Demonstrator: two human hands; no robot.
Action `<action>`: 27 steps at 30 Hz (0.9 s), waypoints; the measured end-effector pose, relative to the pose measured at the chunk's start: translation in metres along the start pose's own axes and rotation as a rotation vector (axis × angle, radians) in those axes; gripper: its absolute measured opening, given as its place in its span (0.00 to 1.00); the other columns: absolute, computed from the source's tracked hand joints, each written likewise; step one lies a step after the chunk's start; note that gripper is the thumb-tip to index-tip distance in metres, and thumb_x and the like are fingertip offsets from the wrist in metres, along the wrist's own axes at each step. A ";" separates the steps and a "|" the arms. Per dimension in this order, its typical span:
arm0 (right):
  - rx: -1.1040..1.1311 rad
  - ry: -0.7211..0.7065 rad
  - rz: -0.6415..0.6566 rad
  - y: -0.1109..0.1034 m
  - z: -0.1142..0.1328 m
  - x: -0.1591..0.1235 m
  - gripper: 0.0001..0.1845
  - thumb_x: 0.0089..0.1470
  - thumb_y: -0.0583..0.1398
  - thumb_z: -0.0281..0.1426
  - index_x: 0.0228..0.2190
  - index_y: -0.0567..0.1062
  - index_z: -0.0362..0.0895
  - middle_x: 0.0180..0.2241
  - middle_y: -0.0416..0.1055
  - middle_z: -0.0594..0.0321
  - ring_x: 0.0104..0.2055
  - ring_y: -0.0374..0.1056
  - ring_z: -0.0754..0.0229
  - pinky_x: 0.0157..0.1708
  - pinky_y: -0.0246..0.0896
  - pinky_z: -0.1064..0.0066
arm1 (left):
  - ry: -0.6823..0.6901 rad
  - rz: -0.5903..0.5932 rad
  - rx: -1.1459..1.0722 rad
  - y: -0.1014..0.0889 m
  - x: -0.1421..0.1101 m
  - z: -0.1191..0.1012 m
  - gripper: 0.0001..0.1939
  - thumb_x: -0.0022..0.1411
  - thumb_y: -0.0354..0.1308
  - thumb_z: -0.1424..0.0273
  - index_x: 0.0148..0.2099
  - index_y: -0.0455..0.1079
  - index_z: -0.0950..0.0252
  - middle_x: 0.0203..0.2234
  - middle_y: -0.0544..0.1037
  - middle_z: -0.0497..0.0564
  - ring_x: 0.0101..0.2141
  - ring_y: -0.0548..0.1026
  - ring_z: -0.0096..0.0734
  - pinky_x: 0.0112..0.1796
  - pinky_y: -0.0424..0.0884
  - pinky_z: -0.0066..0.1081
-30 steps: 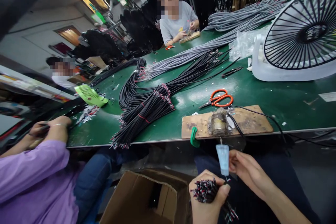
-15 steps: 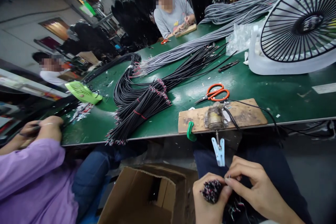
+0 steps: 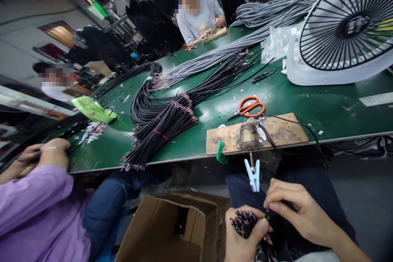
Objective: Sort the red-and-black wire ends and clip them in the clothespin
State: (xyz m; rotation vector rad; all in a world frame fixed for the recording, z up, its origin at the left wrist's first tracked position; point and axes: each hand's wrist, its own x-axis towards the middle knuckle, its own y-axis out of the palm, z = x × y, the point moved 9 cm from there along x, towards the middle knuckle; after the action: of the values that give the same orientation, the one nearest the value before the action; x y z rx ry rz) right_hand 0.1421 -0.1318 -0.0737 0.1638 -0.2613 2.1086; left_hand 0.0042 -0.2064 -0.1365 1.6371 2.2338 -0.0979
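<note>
where blue clip (image 3: 252, 175) hangs: right grip (image 3: 294, 205) withdrawn, suggesting finger work;
left grip (image 3: 243, 244): clasping cable bundle (image 3: 244, 223);
right grip: pinching apparent wire end (image 3: 268, 211)

Lettering (image 3: 355, 24) on the fan hub (image 3: 353, 32) is illegible.

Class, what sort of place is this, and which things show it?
Probably a cable-assembly workshop: bundled black cables and grey cables cover much of a long green table, with orange-handled scissors and a motor on a board nearby.
</note>
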 end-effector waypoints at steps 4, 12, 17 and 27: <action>-0.062 -0.022 -0.035 0.003 0.004 -0.001 0.09 0.64 0.56 0.25 0.33 0.75 0.44 0.30 0.74 0.60 0.33 0.70 0.58 0.39 0.64 0.65 | -0.057 0.010 -0.105 0.003 -0.001 0.003 0.20 0.48 0.74 0.57 0.32 0.72 0.66 0.17 0.80 0.50 0.13 0.74 0.25 0.18 0.71 0.23; 0.069 0.027 -0.073 0.001 -0.009 -0.005 0.06 0.60 0.61 0.27 0.33 0.80 0.45 0.29 0.76 0.60 0.31 0.68 0.58 0.37 0.62 0.64 | -0.066 0.076 -0.180 0.005 0.003 -0.005 0.17 0.50 0.74 0.61 0.31 0.74 0.68 0.16 0.80 0.49 0.13 0.72 0.21 0.18 0.68 0.19; 0.341 0.080 -0.118 0.008 -0.022 -0.001 0.04 0.57 0.66 0.32 0.30 0.82 0.46 0.27 0.74 0.61 0.32 0.67 0.59 0.35 0.59 0.68 | -0.077 0.118 -0.177 0.009 0.004 -0.006 0.16 0.52 0.73 0.62 0.30 0.75 0.69 0.16 0.79 0.49 0.13 0.72 0.21 0.18 0.68 0.19; 1.103 0.260 -0.031 0.058 -0.052 0.002 0.15 0.49 0.71 0.43 0.23 0.79 0.45 0.22 0.63 0.68 0.24 0.60 0.65 0.25 0.55 0.73 | 0.237 0.144 0.096 0.013 0.018 -0.049 0.08 0.50 0.73 0.64 0.27 0.82 0.62 0.20 0.80 0.50 0.19 0.73 0.26 0.23 0.69 0.24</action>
State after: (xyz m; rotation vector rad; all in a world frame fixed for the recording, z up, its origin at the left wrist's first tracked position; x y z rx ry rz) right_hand 0.0907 -0.1464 -0.1306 0.5178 1.0688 1.9937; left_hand -0.0004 -0.1724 -0.0950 1.9458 2.3028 0.0293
